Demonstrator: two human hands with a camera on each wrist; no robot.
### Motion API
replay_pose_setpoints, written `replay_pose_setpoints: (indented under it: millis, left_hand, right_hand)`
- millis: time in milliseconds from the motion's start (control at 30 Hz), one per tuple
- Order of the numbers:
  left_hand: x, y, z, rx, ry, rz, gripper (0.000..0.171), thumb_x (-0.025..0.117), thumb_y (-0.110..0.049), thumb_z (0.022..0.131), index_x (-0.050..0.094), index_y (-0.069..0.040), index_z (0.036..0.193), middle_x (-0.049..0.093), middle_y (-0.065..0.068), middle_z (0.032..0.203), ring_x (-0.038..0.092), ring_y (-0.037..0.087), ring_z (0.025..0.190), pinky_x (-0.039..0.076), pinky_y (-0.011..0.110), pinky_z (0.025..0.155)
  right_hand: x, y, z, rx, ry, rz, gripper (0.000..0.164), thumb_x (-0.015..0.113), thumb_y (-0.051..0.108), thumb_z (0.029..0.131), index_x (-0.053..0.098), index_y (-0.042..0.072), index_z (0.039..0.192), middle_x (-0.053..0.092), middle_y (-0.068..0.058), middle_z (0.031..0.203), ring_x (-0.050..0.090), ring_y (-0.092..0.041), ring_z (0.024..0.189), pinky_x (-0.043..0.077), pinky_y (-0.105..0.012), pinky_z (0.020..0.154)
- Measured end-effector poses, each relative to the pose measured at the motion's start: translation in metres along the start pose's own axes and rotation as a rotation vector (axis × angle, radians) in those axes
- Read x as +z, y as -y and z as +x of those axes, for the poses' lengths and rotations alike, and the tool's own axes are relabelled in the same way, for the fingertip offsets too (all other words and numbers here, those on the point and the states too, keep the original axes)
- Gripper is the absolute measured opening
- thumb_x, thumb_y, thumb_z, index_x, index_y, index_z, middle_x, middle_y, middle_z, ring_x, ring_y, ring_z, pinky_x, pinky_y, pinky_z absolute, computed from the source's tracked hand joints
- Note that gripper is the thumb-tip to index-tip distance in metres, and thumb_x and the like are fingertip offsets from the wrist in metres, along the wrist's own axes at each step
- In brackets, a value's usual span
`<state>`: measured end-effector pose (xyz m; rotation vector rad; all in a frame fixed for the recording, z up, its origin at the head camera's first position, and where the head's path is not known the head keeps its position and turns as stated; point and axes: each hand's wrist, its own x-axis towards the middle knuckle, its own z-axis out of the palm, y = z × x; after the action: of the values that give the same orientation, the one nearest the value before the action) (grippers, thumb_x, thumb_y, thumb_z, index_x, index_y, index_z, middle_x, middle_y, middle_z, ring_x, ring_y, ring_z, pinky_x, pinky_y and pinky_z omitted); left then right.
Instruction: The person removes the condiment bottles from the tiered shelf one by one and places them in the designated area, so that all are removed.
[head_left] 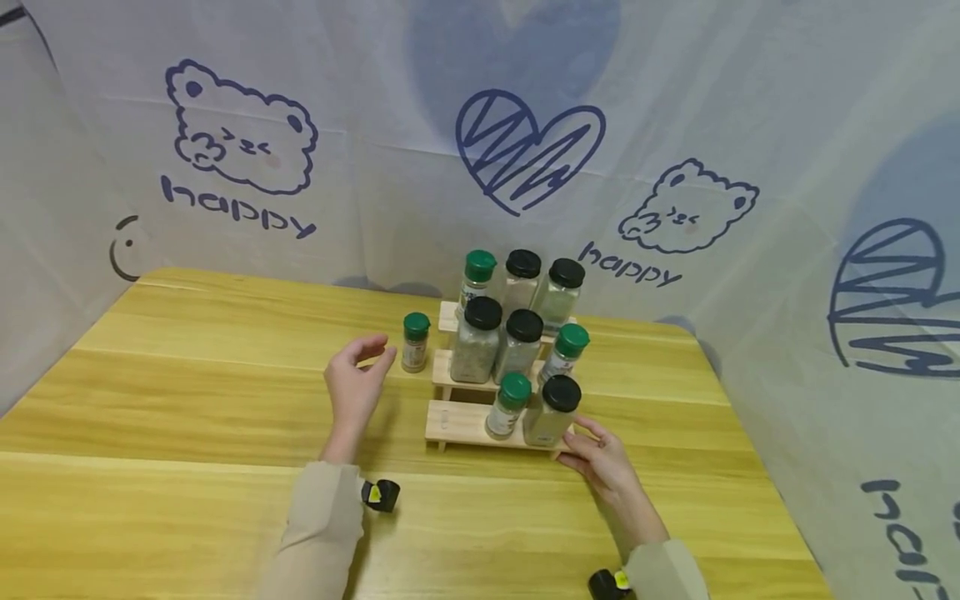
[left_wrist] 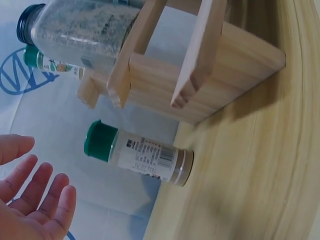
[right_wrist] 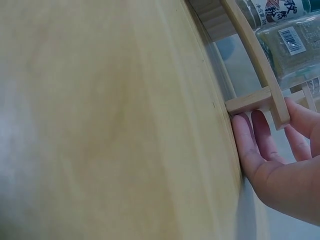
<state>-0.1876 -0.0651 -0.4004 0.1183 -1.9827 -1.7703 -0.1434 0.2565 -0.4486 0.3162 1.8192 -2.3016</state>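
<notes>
A three-tier wooden spice rack (head_left: 467,423) carries several spice jars, some with black lids and some with green caps. My right hand (head_left: 604,460) grips the right end of its lowest shelf; in the right wrist view the thumb lies above the shelf end (right_wrist: 280,116) and fingers curl beneath it. A small green-capped spice bottle (head_left: 415,343) stands upright on the table, left of the rack. My left hand (head_left: 356,385) is beside that bottle, fingers loosely bent and holding nothing. A gap between hand and bottle (left_wrist: 145,155) shows in the left wrist view.
The wooden table (head_left: 187,400) reaches back to a pale cloth (head_left: 390,208) printed with bears and hearts. A square black-lidded jar (head_left: 550,412) stands close to my right hand on the bottom shelf, beside a green-capped bottle (head_left: 507,407).
</notes>
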Motion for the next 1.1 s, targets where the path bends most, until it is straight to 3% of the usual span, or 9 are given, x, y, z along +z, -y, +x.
replay_pose_setpoints:
  millis: [333,600,833,1100]
  left_hand:
    - [0.010,-0.015,-0.012,0.060,-0.013,-0.031,0.019,0.067,-0.002,0.078,0.064,0.010,0.093,0.063,0.022,0.092,0.058,0.031,0.088,0.044,0.013,0.062]
    - [0.018,-0.012,-0.015,0.126,-0.012,-0.068,0.016,0.068,-0.004,0.077,0.066,0.007,0.088,0.064,0.018,0.087,0.058,0.020,0.077,0.046,0.015,0.058]
    - [0.031,-0.016,-0.023,0.137,0.110,-0.115,0.015,0.071,-0.004,0.075,0.067,0.005,0.087,0.065,0.015,0.082,0.057,0.011,0.072,0.048,0.018,0.059]
    - [0.043,-0.022,-0.033,0.146,0.236,-0.136,0.022,0.073,-0.006,0.073,0.067,0.005,0.091,0.065,0.015,0.086,0.060,0.025,0.077,0.052,0.033,0.064]
  right_hand:
    - [0.000,-0.002,0.000,-0.011,-0.011,0.001,0.044,0.047,-0.008,0.087,0.035,-0.007,0.129,0.065,-0.005,0.081,0.063,-0.017,0.074,0.052,-0.032,0.070]
    - [0.001,-0.002,0.000,-0.018,-0.006,-0.001,0.041,0.047,-0.009,0.087,0.037,-0.006,0.127,0.065,-0.005,0.081,0.063,-0.017,0.074,0.052,-0.032,0.071]
    - [0.000,-0.001,-0.001,-0.015,-0.002,0.009,0.037,0.047,-0.009,0.087,0.043,-0.002,0.123,0.065,-0.005,0.081,0.063,-0.018,0.075,0.052,-0.033,0.071]
    - [0.000,0.000,-0.001,-0.013,0.002,0.006,0.041,0.048,-0.008,0.087,0.038,-0.006,0.127,0.065,-0.005,0.082,0.063,-0.018,0.075,0.052,-0.033,0.071]
